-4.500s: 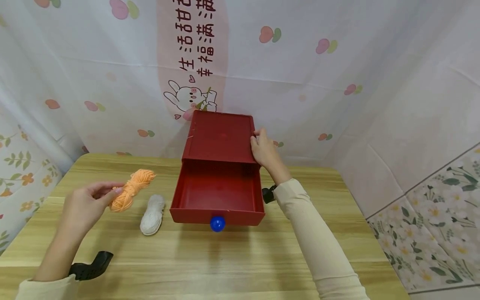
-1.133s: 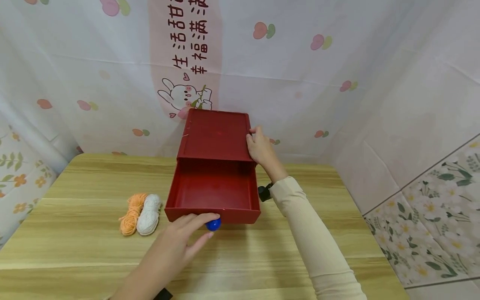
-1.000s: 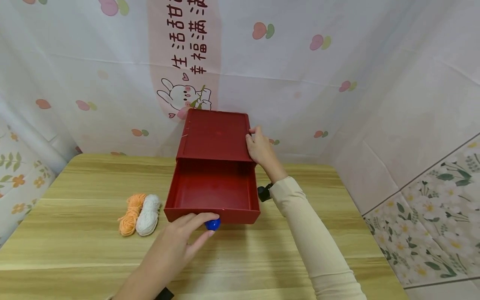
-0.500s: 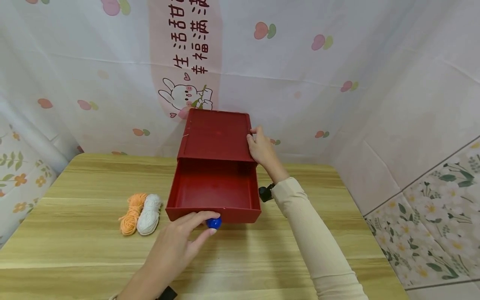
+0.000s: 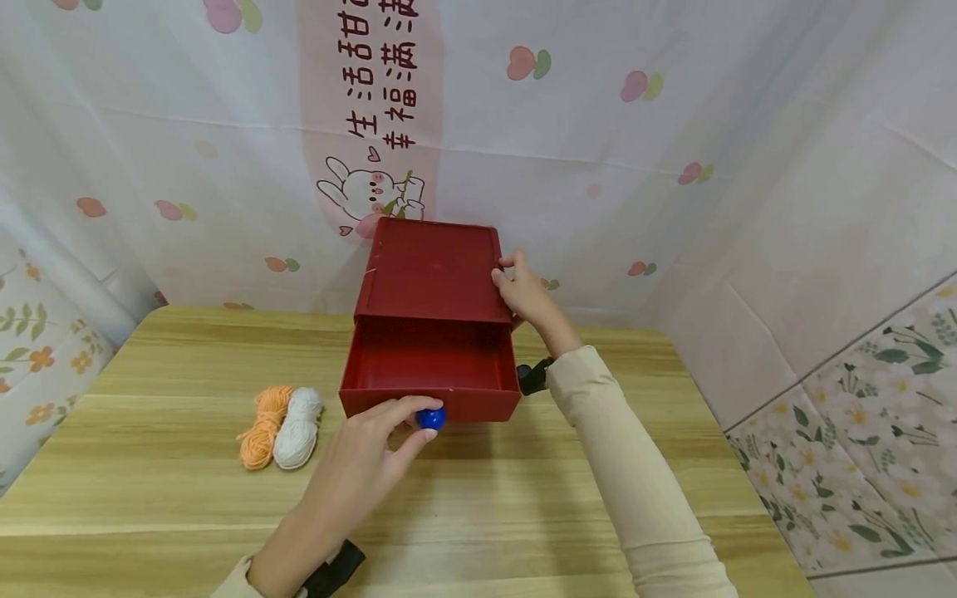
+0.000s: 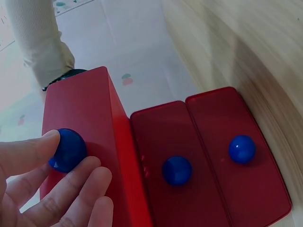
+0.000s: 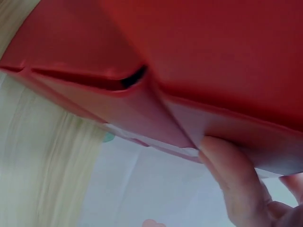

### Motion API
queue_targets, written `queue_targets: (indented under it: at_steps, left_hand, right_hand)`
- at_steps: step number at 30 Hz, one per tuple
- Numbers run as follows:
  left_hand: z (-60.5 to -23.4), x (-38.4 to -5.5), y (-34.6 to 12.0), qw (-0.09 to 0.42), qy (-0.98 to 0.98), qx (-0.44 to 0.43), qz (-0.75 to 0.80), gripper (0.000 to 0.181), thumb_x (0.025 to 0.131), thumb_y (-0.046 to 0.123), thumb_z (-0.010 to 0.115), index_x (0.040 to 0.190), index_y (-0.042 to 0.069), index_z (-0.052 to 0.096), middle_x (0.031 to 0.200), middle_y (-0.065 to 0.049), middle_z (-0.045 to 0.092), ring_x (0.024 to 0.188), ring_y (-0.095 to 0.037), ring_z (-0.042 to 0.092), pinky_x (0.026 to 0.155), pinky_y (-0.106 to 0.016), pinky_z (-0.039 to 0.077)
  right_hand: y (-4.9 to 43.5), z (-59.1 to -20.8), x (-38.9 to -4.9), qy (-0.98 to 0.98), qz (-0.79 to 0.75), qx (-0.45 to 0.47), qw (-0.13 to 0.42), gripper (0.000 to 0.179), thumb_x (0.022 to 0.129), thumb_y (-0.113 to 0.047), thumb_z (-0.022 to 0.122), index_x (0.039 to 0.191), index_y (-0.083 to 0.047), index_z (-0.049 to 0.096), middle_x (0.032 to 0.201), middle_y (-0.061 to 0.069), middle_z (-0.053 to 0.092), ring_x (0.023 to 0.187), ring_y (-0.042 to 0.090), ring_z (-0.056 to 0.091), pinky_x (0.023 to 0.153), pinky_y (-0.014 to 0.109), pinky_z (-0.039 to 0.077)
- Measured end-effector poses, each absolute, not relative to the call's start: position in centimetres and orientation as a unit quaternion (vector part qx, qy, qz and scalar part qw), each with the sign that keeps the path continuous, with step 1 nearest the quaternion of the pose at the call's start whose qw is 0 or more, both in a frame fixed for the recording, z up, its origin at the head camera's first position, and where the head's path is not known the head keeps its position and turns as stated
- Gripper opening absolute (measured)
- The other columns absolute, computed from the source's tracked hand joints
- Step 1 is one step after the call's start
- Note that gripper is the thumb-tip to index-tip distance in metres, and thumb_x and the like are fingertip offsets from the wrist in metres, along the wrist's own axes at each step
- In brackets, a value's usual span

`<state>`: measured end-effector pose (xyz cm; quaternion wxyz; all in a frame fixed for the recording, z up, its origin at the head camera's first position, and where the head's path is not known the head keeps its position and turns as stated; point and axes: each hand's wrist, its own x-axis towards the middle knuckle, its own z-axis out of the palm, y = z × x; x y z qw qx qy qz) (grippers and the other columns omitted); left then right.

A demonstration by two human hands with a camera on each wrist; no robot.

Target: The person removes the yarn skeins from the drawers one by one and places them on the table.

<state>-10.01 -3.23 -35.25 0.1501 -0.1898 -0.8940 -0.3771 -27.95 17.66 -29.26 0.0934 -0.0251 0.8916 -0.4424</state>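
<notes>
My left hand [image 5: 355,465] pinches the blue knob [image 5: 431,419] of the top drawer [image 5: 482,405], which stands partly out toward the near side of the red cabinet [image 5: 437,270]. My right hand [image 5: 527,292] rests, fingers spread, against the cabinet's right side. Below, 2 closed drawers [image 6: 163,135] show. Left on the desk [image 5: 486,523], orange yarn [image 5: 263,428] lies just beside white yarn [image 5: 297,429].

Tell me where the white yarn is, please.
In the head view, the white yarn lies on the table left of the open red drawer, beside the orange yarn.
</notes>
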Motion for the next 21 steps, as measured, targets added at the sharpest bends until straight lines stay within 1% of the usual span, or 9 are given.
queue_targets:
  at_steps: [4, 8, 11, 16, 21]
  left_hand:
    - [-35.0, -11.1, -3.2, 0.151, -0.897, -0.190, -0.370, 0.030, 0.081, 0.018, 0.072, 0.110, 0.025, 0.065, 0.085, 0.010, 0.066, 0.067, -0.001, 0.053, 0.054, -0.016, 0.042]
    - [-34.8, -12.5, -3.1, 0.142, -0.900, -0.182, -0.370, 0.029, 0.083, 0.020, 0.071, 0.111, 0.025, 0.065, 0.086, 0.007, 0.068, 0.068, -0.003, 0.057, 0.057, -0.018, 0.045]
    - [-34.6, -13.6, -3.0, 0.125, -0.904, -0.172, -0.372, 0.029, 0.084, 0.020, 0.069, 0.113, 0.025, 0.064, 0.085, 0.005, 0.068, 0.065, -0.005, 0.056, 0.053, -0.020, 0.043]
    - [-34.3, -15.3, -2.8, 0.115, -0.907, -0.157, -0.373, 0.029, 0.086, 0.020, 0.067, 0.115, 0.023, 0.064, 0.085, 0.002, 0.068, 0.066, -0.008, 0.058, 0.051, -0.023, 0.042]
    - [-34.2, -16.5, -2.6, 0.112, -0.909, -0.148, -0.372, 0.029, 0.087, 0.021, 0.065, 0.116, 0.022, 0.063, 0.087, 0.000, 0.068, 0.067, -0.011, 0.058, 0.051, -0.024, 0.043]
  right_hand:
    - [17.9, -28.8, -27.9, 0.877, -0.465, -0.009, 0.120, 0.040, 0.101, -0.028, 0.037, 0.136, -0.014, 0.025, 0.113, 0.024, 0.052, 0.073, 0.028, 0.063, 0.057, 0.039, 0.056]
    - [18.3, -28.4, -28.0, 0.863, -0.484, 0.006, 0.142, 0.042, 0.100, -0.028, 0.040, 0.137, -0.016, 0.026, 0.115, 0.023, 0.056, 0.063, 0.023, 0.063, 0.059, 0.038, 0.055]
    - [18.4, -28.1, -28.0, 0.858, -0.490, 0.010, 0.154, 0.043, 0.099, -0.027, 0.042, 0.137, -0.016, 0.026, 0.116, 0.024, 0.057, 0.058, 0.021, 0.063, 0.060, 0.039, 0.055]
    - [18.6, -27.8, -27.8, 0.853, -0.491, 0.000, 0.175, 0.045, 0.100, -0.025, 0.041, 0.140, -0.016, 0.023, 0.115, 0.025, 0.057, 0.061, 0.022, 0.063, 0.065, 0.041, 0.056]
    - [19.0, -27.8, -27.6, 0.837, -0.513, 0.004, 0.190, 0.049, 0.100, -0.024, 0.041, 0.145, -0.022, 0.021, 0.114, 0.022, 0.056, 0.066, 0.024, 0.064, 0.069, 0.042, 0.056]
